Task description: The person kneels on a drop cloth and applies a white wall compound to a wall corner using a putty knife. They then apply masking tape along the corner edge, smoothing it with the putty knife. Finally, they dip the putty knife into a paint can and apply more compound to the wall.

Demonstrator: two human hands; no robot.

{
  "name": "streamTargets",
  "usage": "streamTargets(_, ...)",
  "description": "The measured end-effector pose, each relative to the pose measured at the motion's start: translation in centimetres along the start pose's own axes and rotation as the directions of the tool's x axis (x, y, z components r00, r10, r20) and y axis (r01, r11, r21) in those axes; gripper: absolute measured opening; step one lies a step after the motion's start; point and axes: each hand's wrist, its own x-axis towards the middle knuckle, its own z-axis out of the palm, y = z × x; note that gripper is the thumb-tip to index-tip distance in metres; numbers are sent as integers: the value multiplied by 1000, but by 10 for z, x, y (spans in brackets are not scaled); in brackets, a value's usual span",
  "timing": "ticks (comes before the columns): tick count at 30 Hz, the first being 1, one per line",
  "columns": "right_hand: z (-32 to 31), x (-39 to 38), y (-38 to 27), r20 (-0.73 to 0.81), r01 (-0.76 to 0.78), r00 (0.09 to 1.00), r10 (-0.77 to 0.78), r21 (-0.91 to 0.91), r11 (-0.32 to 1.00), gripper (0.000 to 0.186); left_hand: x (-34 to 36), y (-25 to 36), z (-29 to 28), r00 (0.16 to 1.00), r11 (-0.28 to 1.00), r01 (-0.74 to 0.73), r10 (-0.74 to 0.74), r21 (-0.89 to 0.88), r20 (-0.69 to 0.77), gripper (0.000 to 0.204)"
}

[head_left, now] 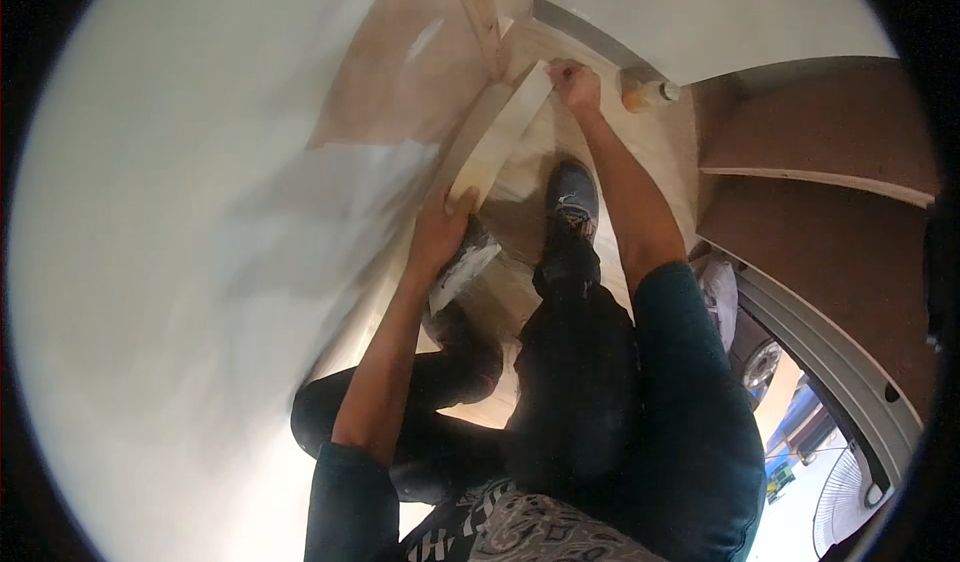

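Note:
A long, flat, pale strip (505, 130) runs slantwise along the foot of the left wall; it looks like a thin board. Near its lower end, my left hand (440, 230) is closed on it with the thumb on top. My right hand (577, 88) pinches the far end, close to the corner. A whitish flat piece (467, 274) lies below my left hand, by my left shoe; whether it is part of the strip I cannot tell. To the right of my right hand stands a bottle (645, 95) with orange contents and a pale cap.
The pale wall (180, 212) rises close on my left, with a wooden post (478, 12) at the far corner. My dark right shoe (572, 190) rests on the light floor. Brown shelves (815, 127) stand at right. Beyond a metal track, a fan (845, 497) is at lower right.

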Motion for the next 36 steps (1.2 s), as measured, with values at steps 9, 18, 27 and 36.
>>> streamTargets(9,31,63,12,-132,30,989,-70,-281,959,24,74,-4,38,988,985,-156,154,-73,-31,44)
streamTargets(18,43,66,17,-246,-93,969,22,-281,955,26,82,25,49,999,999,-36,36,-18,0,42)
streamTargets(27,39,49,8,-183,110,969,-167,-284,952,27,78,4,56,994,987,-107,109,122,-16,43)
streamTargets(36,45,-1,-5,-196,162,961,-196,-178,971,24,32,-13,19,996,976,29,-47,216,82,41)
